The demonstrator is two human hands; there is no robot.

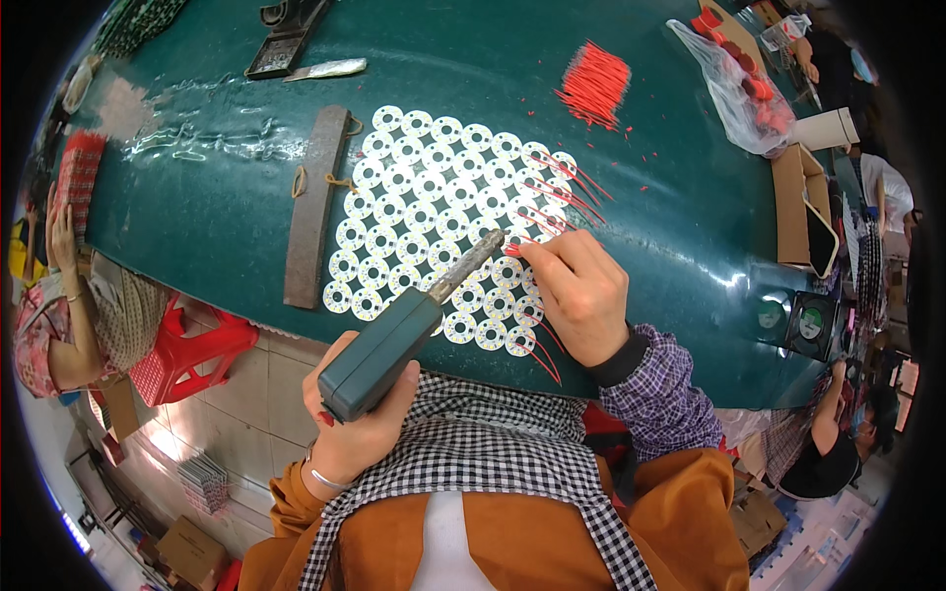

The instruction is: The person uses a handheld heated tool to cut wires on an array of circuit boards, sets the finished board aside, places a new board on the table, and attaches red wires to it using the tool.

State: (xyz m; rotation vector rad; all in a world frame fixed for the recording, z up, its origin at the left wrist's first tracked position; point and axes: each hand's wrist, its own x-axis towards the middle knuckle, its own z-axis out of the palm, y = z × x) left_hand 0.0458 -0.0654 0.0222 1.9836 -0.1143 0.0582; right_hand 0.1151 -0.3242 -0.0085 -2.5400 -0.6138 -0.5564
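A panel of round white ring-shaped circuit boards (387, 198) lies on the green table. My left hand (357, 433) is wrapped round the dark green handle of a soldering gun (384, 353), whose metal tip points up and right to a board near the panel's right side. My right hand (583, 295) pinches a short red wire (515, 249) against that same board, right beside the tip. Whether tip and wire touch is too small to tell. Other red wires (587, 180) stick out from boards along the right edge of the panel.
A brown bar (313, 212) lies along the panel's left side. Farther off are a pile of red wires (595, 85), a plastic bag with red items (734, 94), and a cardboard box (796, 202). A red stool (192, 350) stands at left. Other people sit at both sides.
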